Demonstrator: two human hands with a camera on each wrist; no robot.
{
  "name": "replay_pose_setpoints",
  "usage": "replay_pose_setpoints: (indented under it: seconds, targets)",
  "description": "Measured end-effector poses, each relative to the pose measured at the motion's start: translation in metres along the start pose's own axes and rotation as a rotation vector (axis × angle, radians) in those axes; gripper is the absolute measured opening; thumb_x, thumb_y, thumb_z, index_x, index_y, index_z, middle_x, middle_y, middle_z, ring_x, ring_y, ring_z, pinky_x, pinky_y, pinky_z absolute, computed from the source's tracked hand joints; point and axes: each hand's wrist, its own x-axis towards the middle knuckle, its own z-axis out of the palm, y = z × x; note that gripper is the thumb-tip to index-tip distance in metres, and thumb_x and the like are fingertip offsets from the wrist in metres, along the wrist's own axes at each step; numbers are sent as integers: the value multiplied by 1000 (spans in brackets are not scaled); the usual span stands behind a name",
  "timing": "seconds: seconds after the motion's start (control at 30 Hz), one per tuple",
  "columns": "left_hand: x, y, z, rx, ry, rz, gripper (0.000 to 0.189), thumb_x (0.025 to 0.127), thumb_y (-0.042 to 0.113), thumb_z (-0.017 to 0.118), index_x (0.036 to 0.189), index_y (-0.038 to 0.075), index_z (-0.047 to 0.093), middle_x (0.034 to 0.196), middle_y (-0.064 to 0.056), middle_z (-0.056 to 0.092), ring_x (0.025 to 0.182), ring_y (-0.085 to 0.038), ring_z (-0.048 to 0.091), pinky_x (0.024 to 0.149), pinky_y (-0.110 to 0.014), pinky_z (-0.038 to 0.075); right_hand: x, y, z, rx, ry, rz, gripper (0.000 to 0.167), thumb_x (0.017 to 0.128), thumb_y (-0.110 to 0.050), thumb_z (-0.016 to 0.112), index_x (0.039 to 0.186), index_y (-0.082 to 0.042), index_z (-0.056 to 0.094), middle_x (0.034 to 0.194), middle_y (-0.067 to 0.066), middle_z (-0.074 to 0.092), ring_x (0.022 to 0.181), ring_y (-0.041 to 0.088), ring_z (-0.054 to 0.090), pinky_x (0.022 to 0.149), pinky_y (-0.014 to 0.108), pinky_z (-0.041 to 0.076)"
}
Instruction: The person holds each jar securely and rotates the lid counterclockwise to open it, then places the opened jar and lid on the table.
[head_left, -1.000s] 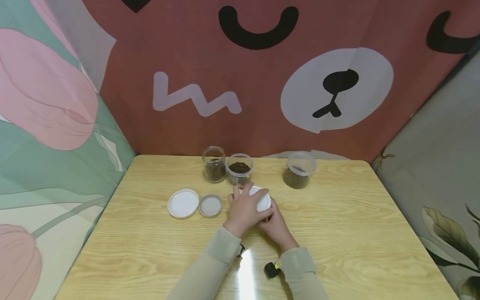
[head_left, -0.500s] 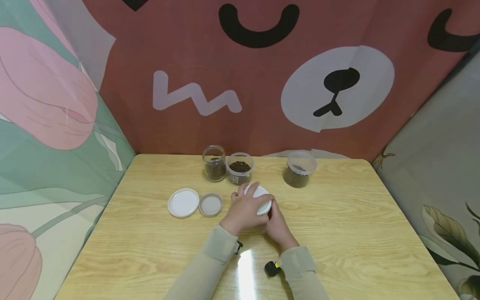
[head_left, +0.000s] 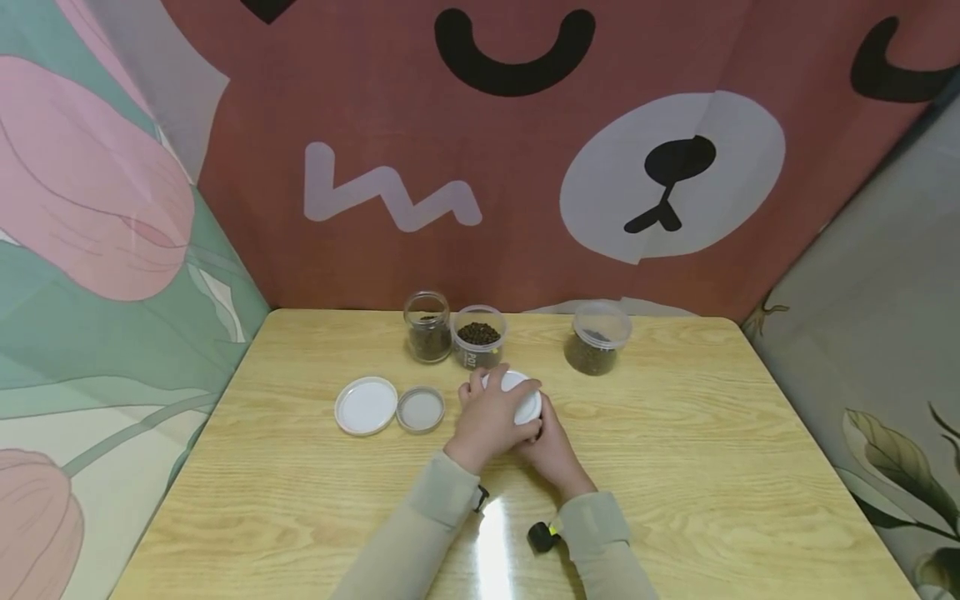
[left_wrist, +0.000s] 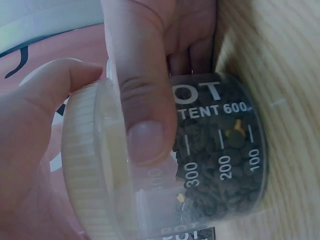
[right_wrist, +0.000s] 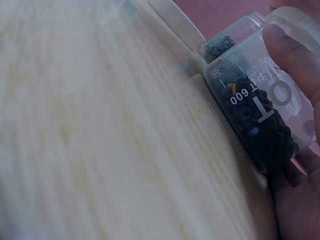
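Observation:
My left hand [head_left: 487, 421] grips the ribbed white lid [head_left: 528, 407] from above, fingers spread over its top and side. The lid sits over the mouth of a clear plastic jar [left_wrist: 215, 150] with printed volume marks and dark pellets in its lower part. Around the jar's body my right hand [head_left: 553, 452] holds it, the thumb [left_wrist: 147, 100] lying along the wall. In the right wrist view the jar's base [right_wrist: 235, 125] is close to the wooden tabletop; whether it touches cannot be told.
Behind the hands stand an open glass jar [head_left: 429, 340] and an open plastic tub [head_left: 480, 354], both partly filled. Another tub [head_left: 592, 354] is at the back right. A white lid [head_left: 366, 407] and a smaller grey lid [head_left: 421, 410] lie at left. The patterned wall rises behind the table [head_left: 712, 467].
My left hand turned a little to the right with the lid half a second ago, then came back to about its earlier position. My right hand keeps its hold on the jar.

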Motion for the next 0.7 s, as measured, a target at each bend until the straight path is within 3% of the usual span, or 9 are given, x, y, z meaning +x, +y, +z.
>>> replay_pose_setpoints:
  seconds: [0.43, 0.7]
  targets:
    - [-1, 5, 3, 17, 98, -34, 52, 84, 53, 75, 132, 32, 68, 147, -20, 47, 126, -44, 40, 95, -56, 35, 0, -3, 2, 20, 12, 25, 94, 77, 9, 75, 157, -6, 29, 154, 25, 41, 141, 39, 40, 118, 51, 30]
    - [1, 5, 11, 48, 144, -46, 53, 83, 55, 75, 131, 34, 68, 144, -19, 49, 125, -43, 41, 95, -55, 35, -8, -34, 0, -3, -4, 18, 91, 75, 10, 74, 154, 4, 28, 150, 31, 42, 138, 45, 41, 116, 54, 32]
